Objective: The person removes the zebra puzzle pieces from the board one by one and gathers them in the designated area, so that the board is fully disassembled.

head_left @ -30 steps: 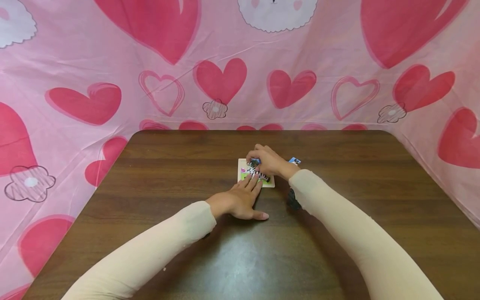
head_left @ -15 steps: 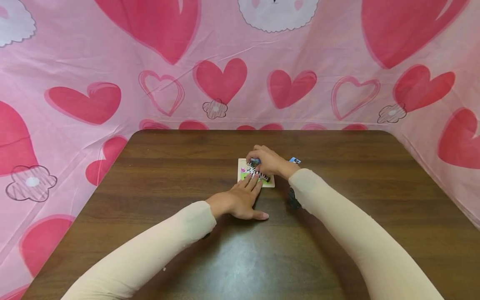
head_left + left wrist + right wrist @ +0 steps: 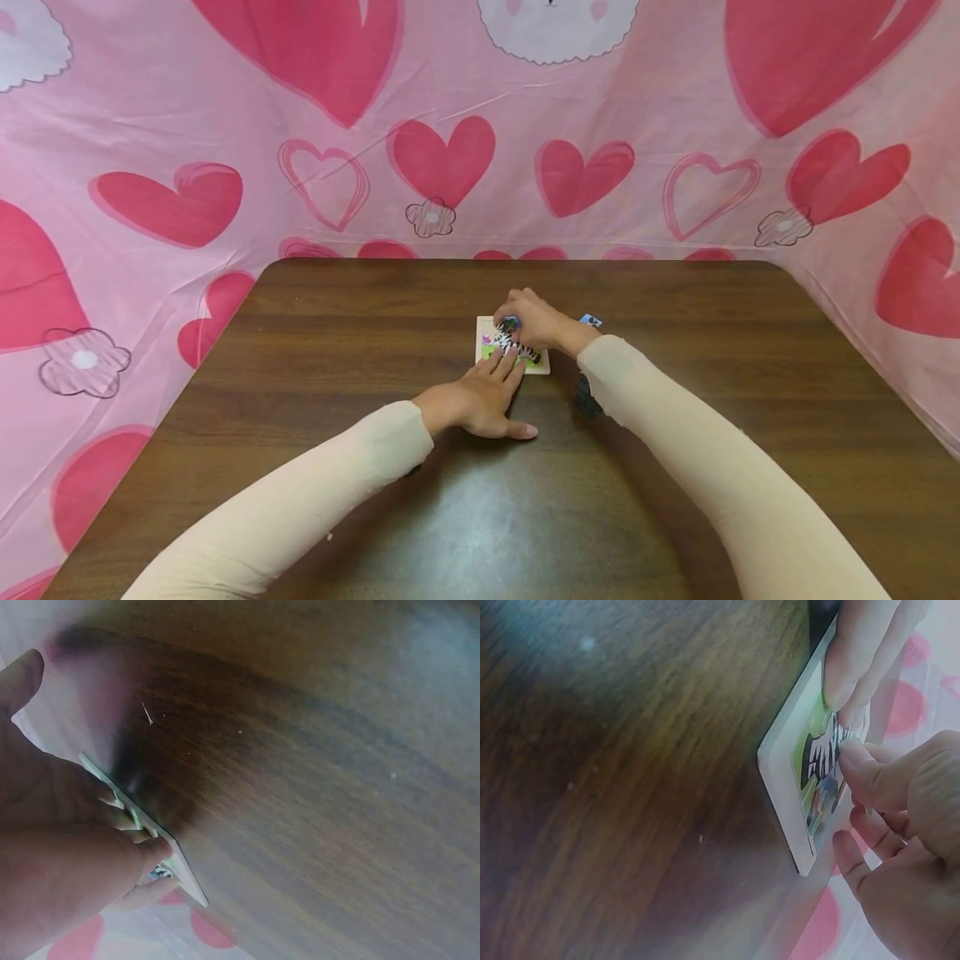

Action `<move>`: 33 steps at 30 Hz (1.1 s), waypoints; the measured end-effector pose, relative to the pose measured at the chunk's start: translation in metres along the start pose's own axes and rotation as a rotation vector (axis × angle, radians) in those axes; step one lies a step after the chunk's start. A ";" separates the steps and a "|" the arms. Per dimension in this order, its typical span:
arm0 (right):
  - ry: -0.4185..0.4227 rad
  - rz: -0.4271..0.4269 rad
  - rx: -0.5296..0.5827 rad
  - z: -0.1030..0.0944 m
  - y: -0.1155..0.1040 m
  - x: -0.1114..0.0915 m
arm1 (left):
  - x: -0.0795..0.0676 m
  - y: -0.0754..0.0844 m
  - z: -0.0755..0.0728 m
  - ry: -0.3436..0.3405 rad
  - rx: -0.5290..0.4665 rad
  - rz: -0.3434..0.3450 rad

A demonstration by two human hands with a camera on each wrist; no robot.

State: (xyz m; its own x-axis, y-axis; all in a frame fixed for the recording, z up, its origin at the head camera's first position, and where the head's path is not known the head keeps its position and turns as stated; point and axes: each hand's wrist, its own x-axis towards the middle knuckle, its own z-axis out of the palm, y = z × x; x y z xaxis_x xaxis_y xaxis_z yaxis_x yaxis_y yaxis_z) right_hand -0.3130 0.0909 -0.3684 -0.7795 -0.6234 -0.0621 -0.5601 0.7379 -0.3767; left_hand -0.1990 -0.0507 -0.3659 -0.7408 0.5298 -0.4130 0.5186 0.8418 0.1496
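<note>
Fingers (image 3: pixel 496 364) of the left hand (image 3: pixel 483 404) are laid straight and slightly parted on a puzzle board (image 3: pixel 481 342), thumb spread wide, while those of the right hand (image 3: pixel 536 320) are curled in a pinch above it. One pink backdrop (image 3: pixel 517 100), patterned with hearts and flowers, is hung behind one brown table (image 3: pixel 337 350). Two cream sleeves (image 3: pixel 697 450) are stretched over it. The single square board, pale-rimmed, is placed toward the table's far side and is decorated with one zebra (image 3: pixel 519 345). Two small blue pieces are seen: one held piece (image 3: pixel 513 322), partly hidden, is pinched by the right thumb and fingers; one loose piece (image 3: pixel 590 320) is shown just beyond the right wrist.
</note>
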 end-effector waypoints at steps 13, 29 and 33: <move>0.140 -0.062 0.126 -0.012 0.014 -0.014 | -0.001 0.003 -0.001 0.014 0.017 0.001; 0.253 -0.005 0.152 -0.030 0.056 -0.050 | -0.001 0.002 0.001 0.024 0.009 0.000; 0.268 0.013 0.165 -0.032 0.066 -0.058 | 0.000 0.003 0.001 0.024 0.007 0.003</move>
State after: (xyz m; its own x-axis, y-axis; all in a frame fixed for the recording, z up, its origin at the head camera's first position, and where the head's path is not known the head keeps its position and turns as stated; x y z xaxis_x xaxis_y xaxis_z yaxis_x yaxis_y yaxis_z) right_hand -0.3140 0.1841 -0.3603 -0.8449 -0.5072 0.1699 -0.5134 0.6797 -0.5239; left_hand -0.1969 -0.0487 -0.3666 -0.7492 0.5350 -0.3905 0.5240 0.8393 0.1445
